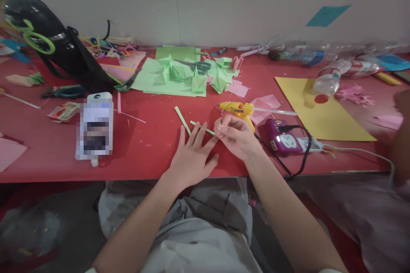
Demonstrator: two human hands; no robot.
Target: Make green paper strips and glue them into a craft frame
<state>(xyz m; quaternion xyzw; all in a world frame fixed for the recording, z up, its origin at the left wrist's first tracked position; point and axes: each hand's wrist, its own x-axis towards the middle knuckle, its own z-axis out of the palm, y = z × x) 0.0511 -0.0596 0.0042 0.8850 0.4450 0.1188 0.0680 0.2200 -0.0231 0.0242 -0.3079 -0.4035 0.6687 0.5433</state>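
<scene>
while the left hand [194, 155] lies spread on the red table [147, 145] at the frame's centre, fingertips at two green paper strips [182, 120], the right hand [235, 136] presses its fingertips together just beside, though whether they pinch anything i cannot tell.

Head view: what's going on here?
Someone's left hand is spread on the red table, fingers at two green strips. The right hand is pinched near one strip's end; I can't tell if it grips anything. A glue gun lies just beyond, folded green paper further back.
</scene>
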